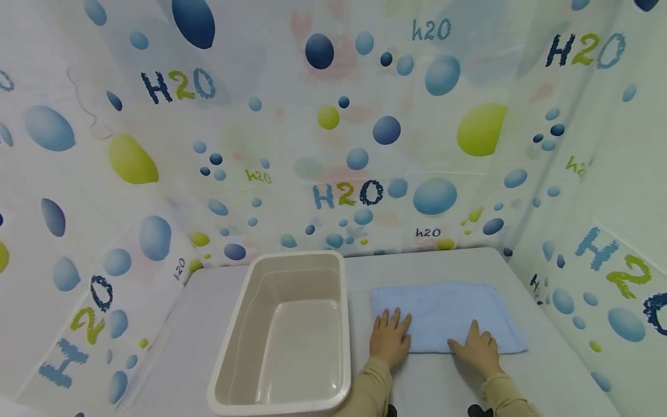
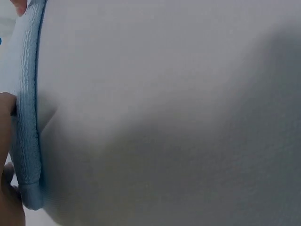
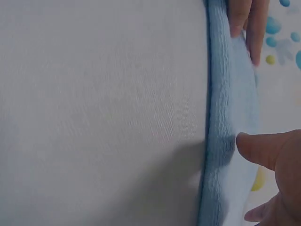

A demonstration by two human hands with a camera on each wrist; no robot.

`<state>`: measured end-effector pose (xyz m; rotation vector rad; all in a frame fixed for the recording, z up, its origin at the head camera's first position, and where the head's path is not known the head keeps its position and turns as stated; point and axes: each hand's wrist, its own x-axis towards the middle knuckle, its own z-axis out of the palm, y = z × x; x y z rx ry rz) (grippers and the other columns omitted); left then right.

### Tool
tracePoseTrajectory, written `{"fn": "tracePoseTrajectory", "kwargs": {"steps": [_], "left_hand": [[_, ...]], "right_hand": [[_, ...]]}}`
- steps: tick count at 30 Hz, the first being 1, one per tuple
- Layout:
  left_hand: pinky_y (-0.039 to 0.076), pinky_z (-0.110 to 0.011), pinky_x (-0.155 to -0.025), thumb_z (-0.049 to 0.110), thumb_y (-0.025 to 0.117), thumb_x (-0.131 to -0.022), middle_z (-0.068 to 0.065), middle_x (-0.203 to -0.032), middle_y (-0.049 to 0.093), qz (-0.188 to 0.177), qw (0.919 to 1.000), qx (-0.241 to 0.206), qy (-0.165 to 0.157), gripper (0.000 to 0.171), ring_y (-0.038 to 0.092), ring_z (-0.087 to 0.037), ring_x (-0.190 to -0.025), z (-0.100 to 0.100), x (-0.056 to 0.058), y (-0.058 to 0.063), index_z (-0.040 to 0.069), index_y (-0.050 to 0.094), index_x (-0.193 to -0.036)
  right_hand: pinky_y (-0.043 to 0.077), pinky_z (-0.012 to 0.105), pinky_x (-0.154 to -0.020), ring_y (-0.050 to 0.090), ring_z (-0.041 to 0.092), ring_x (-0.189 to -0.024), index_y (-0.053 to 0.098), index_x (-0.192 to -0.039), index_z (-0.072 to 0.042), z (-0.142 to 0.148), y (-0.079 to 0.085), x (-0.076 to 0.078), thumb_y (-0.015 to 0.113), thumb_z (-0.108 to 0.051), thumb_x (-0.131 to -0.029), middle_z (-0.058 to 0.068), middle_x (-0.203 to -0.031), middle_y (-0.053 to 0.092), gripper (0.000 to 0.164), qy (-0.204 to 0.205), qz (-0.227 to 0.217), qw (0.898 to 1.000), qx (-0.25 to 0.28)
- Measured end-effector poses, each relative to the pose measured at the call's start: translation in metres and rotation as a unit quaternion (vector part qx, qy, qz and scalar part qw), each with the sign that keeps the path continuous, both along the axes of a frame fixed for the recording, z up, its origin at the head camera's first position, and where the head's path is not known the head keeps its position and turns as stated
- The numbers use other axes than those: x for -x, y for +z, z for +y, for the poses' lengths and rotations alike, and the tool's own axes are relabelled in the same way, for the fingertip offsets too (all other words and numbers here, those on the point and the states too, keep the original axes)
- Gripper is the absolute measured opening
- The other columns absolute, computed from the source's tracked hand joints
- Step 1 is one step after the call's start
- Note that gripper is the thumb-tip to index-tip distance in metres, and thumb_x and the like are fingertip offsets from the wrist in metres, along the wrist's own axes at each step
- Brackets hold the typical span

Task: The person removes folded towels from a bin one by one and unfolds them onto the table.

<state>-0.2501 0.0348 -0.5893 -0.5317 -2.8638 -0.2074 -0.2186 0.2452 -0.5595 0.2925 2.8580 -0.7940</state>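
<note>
A light blue towel (image 1: 443, 313), folded into a flat rectangle, lies on the white-covered table. On its left end rests my left hand (image 1: 389, 339), fingers spread and straight. My right hand (image 1: 476, 350) lies at the towel's near edge, right of the middle, with the index finger pointing forward and the thumb out to the side. In the left wrist view, the towel's thick folded edge (image 2: 29, 108) runs beside the left hand (image 2: 7, 155). The right wrist view shows the right hand's thumb (image 3: 263, 148) at the towel's edge (image 3: 218, 94).
Left of the towel stands a beige plastic basin (image 1: 299, 341) with nothing in it. The table (image 1: 443, 385) has a white cover. Behind and at both sides hang white sheets (image 1: 281, 139) printed with blue and green drops and "H2O". Two small dark objects show at the bottom edge.
</note>
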Motion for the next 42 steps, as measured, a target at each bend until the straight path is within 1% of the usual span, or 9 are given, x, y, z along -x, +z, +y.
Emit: {"fn": "tracePoseTrajectory", "kwargs": {"steps": [2,5,10,16,22,26,29,34,42], "left_hand": [[0.038,-0.041,-0.107,0.040,0.047,-0.092,0.004,-0.141,0.049,-0.015,0.9998,0.012,-0.005,0.044,0.044,-0.024,-0.132,-0.002,0.000,-0.001,0.036,0.047,-0.135],[0.037,-0.041,-0.107,0.041,0.044,-0.093,0.005,-0.142,0.048,-0.038,0.9991,0.016,0.000,0.043,0.043,-0.023,-0.133,-0.004,-0.002,0.003,0.037,0.047,-0.135],[0.038,-0.040,-0.106,0.043,0.043,-0.093,0.005,-0.142,0.048,-0.037,0.9991,0.017,0.016,0.042,0.044,-0.023,-0.132,-0.002,-0.004,0.005,0.037,0.049,-0.134],[0.038,-0.039,-0.105,0.045,0.043,-0.093,0.004,-0.142,0.048,-0.034,0.9982,0.026,0.041,0.042,0.044,-0.023,-0.132,-0.003,-0.010,0.004,0.036,0.049,-0.134],[0.039,-0.040,-0.104,0.045,0.044,-0.092,0.002,-0.141,0.049,-0.030,0.9980,0.023,0.050,0.043,0.045,-0.025,-0.131,-0.005,-0.016,0.001,0.034,0.050,-0.133],[0.040,-0.040,-0.103,0.046,0.044,-0.092,-0.001,-0.140,0.050,-0.033,0.9977,0.026,0.053,0.044,0.046,-0.027,-0.129,-0.003,-0.024,0.003,0.031,0.051,-0.133],[0.042,-0.039,-0.101,0.048,0.045,-0.092,-0.004,-0.139,0.051,-0.031,0.9976,0.033,0.052,0.045,0.048,-0.027,-0.127,-0.003,-0.031,0.006,0.030,0.052,-0.132],[0.045,-0.036,-0.093,0.049,0.046,-0.091,-0.005,-0.131,0.057,0.001,0.9977,0.054,0.042,0.044,0.055,-0.024,-0.117,-0.003,-0.043,0.008,0.028,0.057,-0.128],[0.045,-0.034,-0.087,0.053,0.046,-0.090,-0.005,-0.117,0.063,0.058,0.9948,0.074,0.039,0.043,0.058,-0.020,-0.104,-0.003,-0.056,0.000,0.027,0.061,-0.121]], "right_hand": [[0.019,0.074,-0.099,0.012,0.073,-0.118,0.010,-0.136,0.022,-0.007,-0.001,-0.001,0.051,-0.044,-0.089,0.059,-0.124,0.011,0.091,-0.001,-0.006,1.000,0.000],[0.011,0.074,-0.102,0.004,0.074,-0.119,0.013,-0.137,0.020,-0.014,-0.001,-0.002,0.050,-0.042,-0.090,0.060,-0.126,0.002,0.086,-0.007,-0.007,1.000,-0.004],[0.008,0.074,-0.103,-0.001,0.074,-0.120,0.014,-0.138,0.019,-0.020,-0.005,-0.003,0.048,-0.041,-0.091,0.059,-0.127,-0.001,0.083,-0.012,0.001,1.000,-0.024],[0.002,0.073,-0.103,-0.005,0.073,-0.121,0.015,-0.138,0.019,-0.019,-0.006,-0.001,0.048,-0.042,-0.092,0.058,-0.129,-0.006,0.083,0.011,0.000,1.000,-0.018],[0.006,0.072,-0.104,-0.001,0.074,-0.121,0.020,-0.137,0.019,-0.013,-0.004,0.007,0.051,-0.047,-0.090,0.059,-0.128,0.000,0.087,0.042,0.003,0.999,-0.033],[0.009,0.073,-0.102,0.001,0.074,-0.120,0.021,-0.138,0.017,-0.003,-0.007,0.014,0.050,-0.051,-0.089,0.059,-0.128,0.000,0.089,0.074,-0.006,0.996,-0.042],[0.014,0.075,-0.100,0.005,0.075,-0.119,0.024,-0.138,0.016,0.006,-0.008,0.019,0.052,-0.051,-0.089,0.059,-0.128,0.004,0.087,0.100,0.001,0.994,-0.051],[0.019,0.074,-0.099,0.009,0.073,-0.120,0.028,-0.138,0.013,0.018,-0.007,0.027,0.055,-0.053,-0.086,0.056,-0.130,0.009,0.088,0.129,0.002,0.990,-0.057],[0.018,0.073,-0.100,0.010,0.068,-0.126,0.032,-0.139,0.006,0.027,-0.003,0.042,0.062,-0.052,-0.081,0.051,-0.137,0.010,0.087,0.175,-0.006,0.984,-0.043]]}}
